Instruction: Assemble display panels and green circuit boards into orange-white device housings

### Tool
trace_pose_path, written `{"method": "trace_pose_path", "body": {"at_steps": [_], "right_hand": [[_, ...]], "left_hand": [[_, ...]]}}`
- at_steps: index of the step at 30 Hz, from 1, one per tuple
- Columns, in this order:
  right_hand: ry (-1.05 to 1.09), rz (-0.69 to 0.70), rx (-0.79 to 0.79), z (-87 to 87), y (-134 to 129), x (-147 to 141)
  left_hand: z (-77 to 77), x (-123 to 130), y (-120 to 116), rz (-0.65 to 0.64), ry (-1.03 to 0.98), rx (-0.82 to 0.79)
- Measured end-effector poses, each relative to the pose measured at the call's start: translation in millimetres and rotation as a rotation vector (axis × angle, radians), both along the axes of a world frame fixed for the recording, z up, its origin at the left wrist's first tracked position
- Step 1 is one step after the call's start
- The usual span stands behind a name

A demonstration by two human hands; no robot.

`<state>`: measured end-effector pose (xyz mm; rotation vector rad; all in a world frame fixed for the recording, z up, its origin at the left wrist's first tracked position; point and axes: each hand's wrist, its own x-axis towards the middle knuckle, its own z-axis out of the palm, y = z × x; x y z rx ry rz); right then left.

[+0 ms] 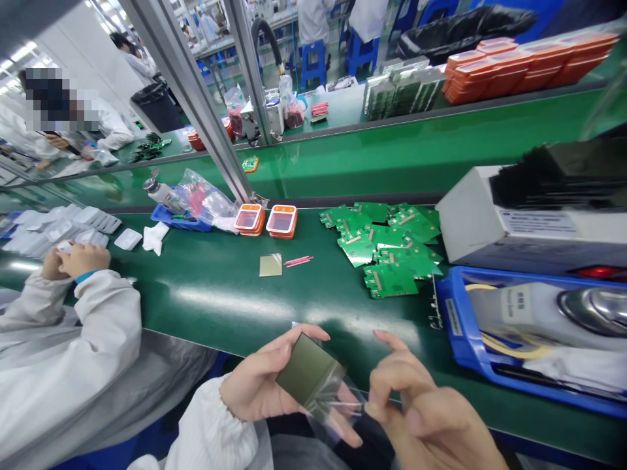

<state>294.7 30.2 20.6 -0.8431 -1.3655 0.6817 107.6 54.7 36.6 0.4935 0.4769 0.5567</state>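
Observation:
My left hand (259, 382) grips a small square LCD panel (308, 371), dark and greenish, by its edges just above the bench's front edge. From the panel's lower right corner hangs a crinkled clear film (337, 408), partly lifted off its face. The thumb and index finger of my right hand (421, 405) are pinched on the end of that film. Beyond my hands, a second LCD panel (271, 265) lies flat on the green bench, beside a few thin pink strips (298, 261).
Green circuit boards (392, 245) lie piled at centre right. Orange-rimmed cases (281, 222) stand by the metal post. A blue bin (455, 326) with a bottle and a white box (470, 215) of dark sheets fill the right. At left, a co-worker's hands (81, 260) handle white parts.

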Motion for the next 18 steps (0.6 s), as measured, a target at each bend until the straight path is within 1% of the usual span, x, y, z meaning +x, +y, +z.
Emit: {"method": "trace_pose_path", "body": {"at_steps": [4,8,13,18], "right_hand": [[0.206,0.083,-0.092,-10.0,5.8,1.2],[0.335,0.147,-0.173,-18.4,7.3,2.4],[0.435,0.241,-0.212,-24.8,7.1,6.6],[0.483,0.335,-0.246,-30.8,9.3,10.0]], "left_hand": [[2.3,0.0,-1.5,0.000,-0.067,-0.036],[3.6,4.5,-2.0,0.013,-0.130,-0.064],[5.4,9.1,-2.8,-0.005,-0.169,-0.023],[-0.3,6.8,-4.5,-0.063,-0.169,0.001]]}}
